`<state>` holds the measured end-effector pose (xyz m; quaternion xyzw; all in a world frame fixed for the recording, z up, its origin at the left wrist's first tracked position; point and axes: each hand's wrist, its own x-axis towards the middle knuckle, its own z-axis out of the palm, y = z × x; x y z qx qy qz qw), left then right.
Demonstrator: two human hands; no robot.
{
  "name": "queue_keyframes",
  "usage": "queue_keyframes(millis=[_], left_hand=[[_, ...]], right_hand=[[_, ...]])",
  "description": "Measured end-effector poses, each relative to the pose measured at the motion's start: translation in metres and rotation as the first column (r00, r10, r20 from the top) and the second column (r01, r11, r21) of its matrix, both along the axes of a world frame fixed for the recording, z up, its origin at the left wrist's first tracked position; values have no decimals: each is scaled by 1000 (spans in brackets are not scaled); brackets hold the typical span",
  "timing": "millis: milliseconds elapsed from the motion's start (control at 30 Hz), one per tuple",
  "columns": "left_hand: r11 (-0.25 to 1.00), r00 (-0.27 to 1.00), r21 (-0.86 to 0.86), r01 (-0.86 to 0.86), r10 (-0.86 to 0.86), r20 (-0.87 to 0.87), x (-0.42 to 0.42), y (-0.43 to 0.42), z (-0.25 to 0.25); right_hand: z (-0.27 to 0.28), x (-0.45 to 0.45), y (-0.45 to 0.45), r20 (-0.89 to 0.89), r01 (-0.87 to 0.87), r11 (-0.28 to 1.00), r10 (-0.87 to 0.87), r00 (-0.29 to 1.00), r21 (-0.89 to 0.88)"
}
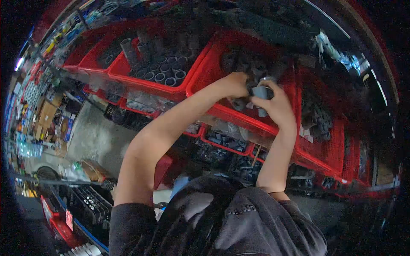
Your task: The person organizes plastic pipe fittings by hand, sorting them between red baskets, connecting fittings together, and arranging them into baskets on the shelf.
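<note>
Both hands are over a red basket that holds several grey pipe fittings. My right hand has its thumb and fingers curled round a grey fitting, whose round opening shows between them. Close against it on the left is my left hand, bent inward with its fingers closed at a dark piece beside the fitting. What that dark piece is cannot be made out. More grey fittings lie just below the hands, inside the basket's near wall.
Left of the hands, another red basket holds grey pipe pieces standing on end. A red basket with more fittings is on the right. Lower red bins sit beneath. Crowded shelves and grey floor lie far left.
</note>
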<state>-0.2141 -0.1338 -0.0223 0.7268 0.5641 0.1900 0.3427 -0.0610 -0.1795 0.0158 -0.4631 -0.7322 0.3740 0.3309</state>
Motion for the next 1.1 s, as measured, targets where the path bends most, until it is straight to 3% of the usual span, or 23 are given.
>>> queue_keyframes(millis=[33,67,167,267,367,633,700,800,967,1067,1100], left_hand=[[997,964,-35,69,-76,-256,1,3,-4],[995,962,-36,88,-94,-255,2,-2,-2],[957,888,277,88,51,-457,6,-24,-11],[970,826,203,137,1,-564,9,-29,-14],[972,811,180,148,-15,-585,11,-29,-10],[987,817,127,104,-12,-576,15,-28,-6],[994,758,-2,108,-84,-647,19,-25,-6],[989,825,84,123,-55,-562,21,-7,-38],[987,769,4,159,-121,-628,14,-27,-6],[983,826,94,159,-81,-557,7,-32,-1],[971,857,201,133,-10,-515,6,-35,2]], right_hand=[[-2,0,1,95,4,1000,-4,996,-3],[-13,3,6,95,23,1000,-23,995,-4],[-26,7,16,327,-75,995,92,941,-65],[-29,3,13,431,-72,996,44,901,48],[-25,-2,14,400,-61,993,97,911,-102],[-40,4,26,387,-183,975,218,896,-126],[-53,10,33,435,-183,982,188,880,-53],[-44,4,23,348,-214,969,245,905,-125],[-43,5,27,404,-165,966,235,884,-201],[-43,6,28,410,-121,983,169,896,-141],[-42,5,24,390,-86,992,114,914,-89]])
